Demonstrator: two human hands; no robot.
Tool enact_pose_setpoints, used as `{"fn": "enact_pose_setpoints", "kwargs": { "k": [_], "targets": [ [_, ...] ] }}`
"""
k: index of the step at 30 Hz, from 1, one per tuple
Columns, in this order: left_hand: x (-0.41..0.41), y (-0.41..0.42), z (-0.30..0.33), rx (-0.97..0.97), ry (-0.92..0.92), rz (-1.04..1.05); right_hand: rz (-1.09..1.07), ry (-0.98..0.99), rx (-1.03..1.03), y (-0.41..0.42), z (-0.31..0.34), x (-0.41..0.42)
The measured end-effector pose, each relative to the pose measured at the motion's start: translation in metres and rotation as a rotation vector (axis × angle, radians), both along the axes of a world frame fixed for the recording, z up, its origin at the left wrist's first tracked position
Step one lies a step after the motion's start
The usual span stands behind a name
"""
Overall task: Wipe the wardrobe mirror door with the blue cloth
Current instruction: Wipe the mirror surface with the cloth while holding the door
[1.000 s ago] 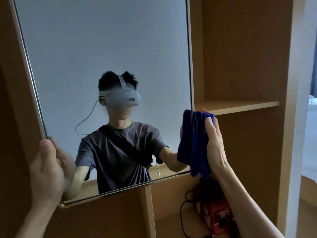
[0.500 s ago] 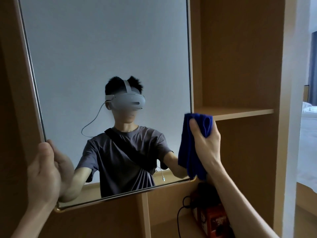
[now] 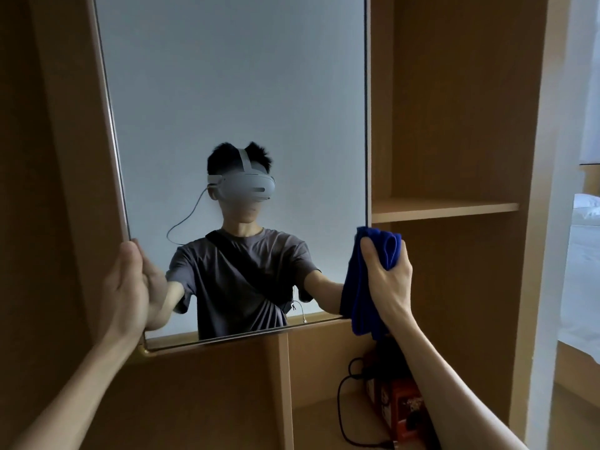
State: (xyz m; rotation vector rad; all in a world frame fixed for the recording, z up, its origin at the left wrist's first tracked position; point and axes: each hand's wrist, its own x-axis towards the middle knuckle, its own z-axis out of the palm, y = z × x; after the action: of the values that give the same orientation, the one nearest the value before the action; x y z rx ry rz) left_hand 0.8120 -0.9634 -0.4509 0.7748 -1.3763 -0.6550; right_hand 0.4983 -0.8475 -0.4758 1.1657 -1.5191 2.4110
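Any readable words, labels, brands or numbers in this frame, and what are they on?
None can be read.
Red box on the lower shelf, behind the right forearm: pale printing on its face, too blurred and dark to read.
Mirror door, blue cloth and the reflected headset: no visible text.

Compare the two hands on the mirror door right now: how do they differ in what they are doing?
The left hand lies bare at the mirror door's left edge, fingers straight; the right hand grips the bunched blue cloth at its right edge. The left sits slightly lower than the right. Both are low on the door, arms extended.
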Motion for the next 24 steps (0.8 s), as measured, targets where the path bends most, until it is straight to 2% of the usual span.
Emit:
{"fn": "enact_pose_setpoints", "kwargs": {
  "k": [3, 8, 13, 24],
  "targets": [
    [0.010, 0.002, 0.010, 0.044, -0.058, -0.099, -0.010, -0.003, 0.018, 0.004, 0.006, 0.003],
    [0.016, 0.001, 0.060, 0.062, -0.075, -0.115, -0.015, 0.003, -0.033, 0.002, 0.084, 0.006],
    [0.010, -0.004, 0.143, 0.041, -0.009, -0.095, -0.031, 0.020, -0.053, -0.001, 0.180, 0.003],
    [0.010, -0.013, 0.350, 0.092, -0.032, -0.080, -0.033, 0.041, -0.037, -0.001, 0.405, 0.000]
  ]
}}
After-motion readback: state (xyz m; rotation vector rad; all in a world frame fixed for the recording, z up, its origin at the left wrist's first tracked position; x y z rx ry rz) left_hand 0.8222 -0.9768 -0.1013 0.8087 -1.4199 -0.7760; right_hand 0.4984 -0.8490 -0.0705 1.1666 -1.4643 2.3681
